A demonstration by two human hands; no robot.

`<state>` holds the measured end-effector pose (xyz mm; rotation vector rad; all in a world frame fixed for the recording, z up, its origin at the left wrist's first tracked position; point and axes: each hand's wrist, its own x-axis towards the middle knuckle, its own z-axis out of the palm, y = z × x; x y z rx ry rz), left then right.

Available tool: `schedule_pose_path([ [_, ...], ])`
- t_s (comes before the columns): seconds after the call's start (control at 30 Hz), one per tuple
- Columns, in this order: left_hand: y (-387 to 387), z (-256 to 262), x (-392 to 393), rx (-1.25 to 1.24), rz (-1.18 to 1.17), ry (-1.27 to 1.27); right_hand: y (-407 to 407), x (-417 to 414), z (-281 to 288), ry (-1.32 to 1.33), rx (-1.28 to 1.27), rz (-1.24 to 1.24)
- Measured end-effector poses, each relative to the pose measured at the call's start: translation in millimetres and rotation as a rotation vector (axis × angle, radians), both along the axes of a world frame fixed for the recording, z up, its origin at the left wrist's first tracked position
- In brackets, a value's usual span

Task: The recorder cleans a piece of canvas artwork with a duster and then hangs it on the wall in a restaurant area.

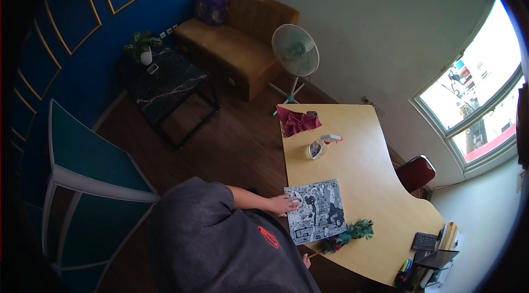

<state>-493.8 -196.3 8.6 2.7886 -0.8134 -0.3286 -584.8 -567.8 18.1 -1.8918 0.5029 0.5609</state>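
Note:
My left hand [285, 204] rests flat, fingers spread, on the near edge of a square panel with a black-and-white doodle print [316, 214]. This panel lies at the near side of a light wood desk [359, 169]. Low at the desk's edge, my right hand [306, 260] is partly hidden by my shirt. It grips the thin handle of a feather duster [357, 230], whose green feathers lie over the desk beside the panel's corner.
A clear spray bottle [318, 149], a dark red cloth [295, 121] and a phone-like dark object [312, 113] are farther along the desk. At its other end sit a keyboard [424, 241] and pens [406, 266]. A pedestal fan [295, 50] stands beyond; a red chair [415, 173] is across.

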Motion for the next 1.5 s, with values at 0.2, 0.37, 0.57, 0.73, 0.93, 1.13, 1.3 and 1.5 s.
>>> schedule_pose_path([
  [0.2, 29, 3, 21, -0.086, -0.156, -0.042, 71, 45, 0, -0.038, -0.093, 0.106],
  [0.37, 26, -26, 23, -0.129, -0.219, -0.175, 182, 168, 27, -0.251, -0.021, 0.051],
  [0.57, 33, 11, 36, 0.012, -0.317, -0.019, 209, 244, 46, -0.429, -0.044, 0.094],
  [0.73, 31, -11, 58, 0.04, -0.351, -0.014, 204, 260, 66, -0.512, -0.09, 0.197],
  [0.93, 31, 7, 66, 0.082, -0.237, 0.044, 192, 257, 71, -0.577, -0.126, 0.296],
  [1.13, 24, 13, 59, 0.074, -0.097, 0.114, 151, 201, 68, -0.574, -0.155, 0.32],
  [1.3, 8, 24, 47, 0.074, 0.058, 0.126, 111, 127, 53, -0.54, -0.17, 0.254],
  [1.5, -10, 29, 34, 0.129, 0.131, 0.155, 64, 43, 38, -0.501, -0.184, 0.168],
])
